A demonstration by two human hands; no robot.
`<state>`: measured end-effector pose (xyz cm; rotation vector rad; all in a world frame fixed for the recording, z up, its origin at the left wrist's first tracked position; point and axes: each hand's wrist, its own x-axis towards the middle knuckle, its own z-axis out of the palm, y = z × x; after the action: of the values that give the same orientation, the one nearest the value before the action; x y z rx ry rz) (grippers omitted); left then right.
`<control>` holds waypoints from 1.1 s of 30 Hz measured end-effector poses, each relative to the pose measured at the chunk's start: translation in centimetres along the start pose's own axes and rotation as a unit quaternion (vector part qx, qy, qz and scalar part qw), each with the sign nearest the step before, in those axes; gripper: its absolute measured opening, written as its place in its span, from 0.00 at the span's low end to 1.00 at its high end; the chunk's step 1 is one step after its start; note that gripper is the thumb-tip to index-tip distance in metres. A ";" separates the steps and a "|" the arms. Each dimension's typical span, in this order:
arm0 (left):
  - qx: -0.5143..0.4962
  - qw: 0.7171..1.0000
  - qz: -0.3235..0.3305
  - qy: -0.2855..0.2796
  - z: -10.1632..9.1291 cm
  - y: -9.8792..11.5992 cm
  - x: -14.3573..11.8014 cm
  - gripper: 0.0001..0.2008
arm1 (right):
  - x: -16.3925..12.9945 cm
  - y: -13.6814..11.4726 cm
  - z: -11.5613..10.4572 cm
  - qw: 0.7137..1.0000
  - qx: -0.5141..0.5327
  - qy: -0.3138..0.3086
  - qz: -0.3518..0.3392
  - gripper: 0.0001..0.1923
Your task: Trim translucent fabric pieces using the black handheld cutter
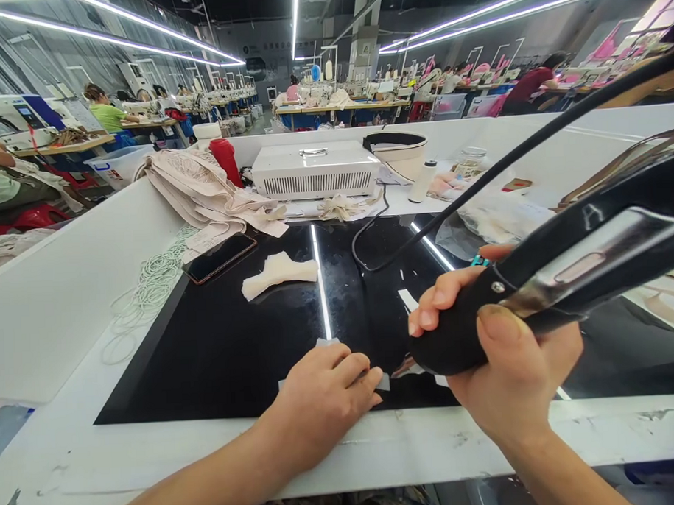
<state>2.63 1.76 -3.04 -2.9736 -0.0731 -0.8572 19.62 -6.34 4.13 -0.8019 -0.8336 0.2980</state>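
In my right hand (512,364) is a black corded hand tool (585,251) with a shiny metal panel, its rounded end in my palm and its other end tilted up to the right, close to the camera. My fingers and thumb wrap round it. My left hand (328,393) is down on the glossy black mat (219,352), fingers bent and pressed together over a small grey piece (383,382). Most of that piece is hidden beneath the hand. Beyond the left hand lies a cream fabric piece (279,274) with a curved outline.
A dark phone (221,258) and tangled pale green cord (150,288) lie at left. Cut fabric (202,187) is piled behind them. A vented white box (315,171) stands at the back beside a cream bucket (397,156). A black cable (457,211) loops over the mat. People sit at sewing machines beyond.
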 end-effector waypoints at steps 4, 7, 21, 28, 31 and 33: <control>-0.004 1.000 -0.005 -0.008 -0.4 0.0 0.0 0.14 | -0.2 0.2 0.1 1.000 -0.001 -0.009 0.005 0.23; -0.005 1.000 -0.006 -0.014 -0.6 0.1 0.1 0.15 | -0.6 0.4 -0.1 1.000 0.005 -0.023 0.008 0.24; -0.023 0.999 0.007 0.031 -1.0 0.5 -0.1 0.13 | -0.5 0.8 -0.2 1.000 -0.007 -0.017 -0.006 0.23; -0.032 0.999 0.007 0.012 -0.7 0.4 -0.1 0.14 | -0.1 0.6 0.0 1.000 -0.013 -0.003 -0.001 0.23; -0.030 1.000 0.005 0.002 -0.7 0.5 -0.1 0.15 | 0.0 0.4 0.0 1.000 -0.024 0.014 -0.001 0.21; -0.028 1.000 0.006 0.001 -0.8 0.5 -0.1 0.15 | 0.1 0.3 0.0 0.999 -0.033 0.016 -0.001 0.19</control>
<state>2.14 1.23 -2.48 -3.0210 -0.0312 -0.8757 19.73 -6.05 3.96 -0.8658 -0.8180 0.2567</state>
